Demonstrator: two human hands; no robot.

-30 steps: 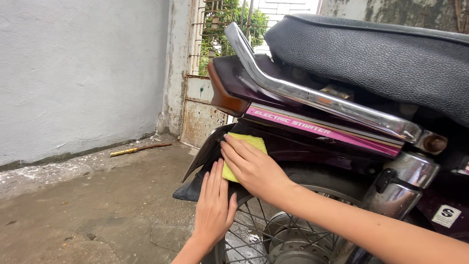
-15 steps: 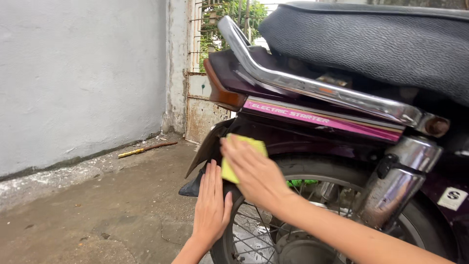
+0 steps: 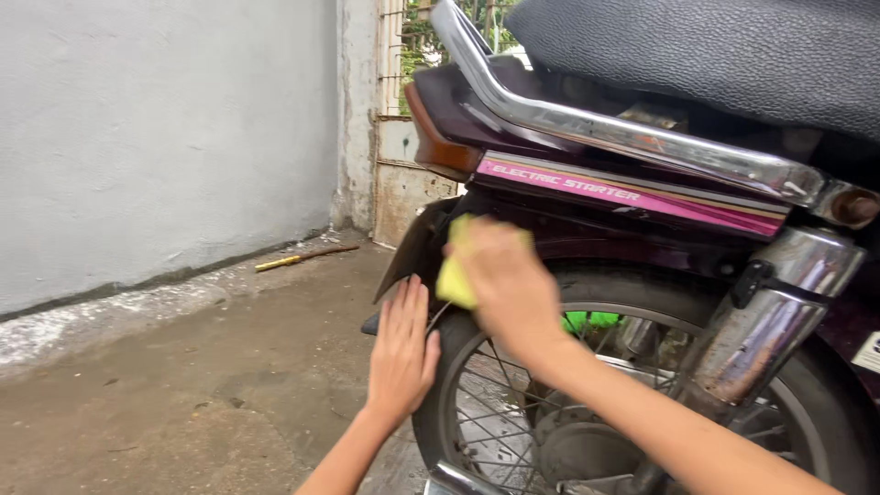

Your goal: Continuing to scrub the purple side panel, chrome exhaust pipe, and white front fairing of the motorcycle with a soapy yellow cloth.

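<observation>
At the rear fender (image 3: 417, 252), right hand (image 3: 509, 284) presses a yellow cloth (image 3: 451, 275) flat; left hand (image 3: 401, 353) sits open just below, on the tyre (image 3: 438, 403)

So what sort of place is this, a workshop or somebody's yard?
Probably an outdoor yard or passage beside a house, not a workshop: a rough concrete floor, a plain plastered wall, a rusty metal gate with greenery behind, and a parked motorcycle.

Outdoor yard: concrete ground (image 3: 183, 403), plastered wall (image 3: 156, 137), barred gate (image 3: 394, 110), parked motorcycle (image 3: 642, 183)
</observation>
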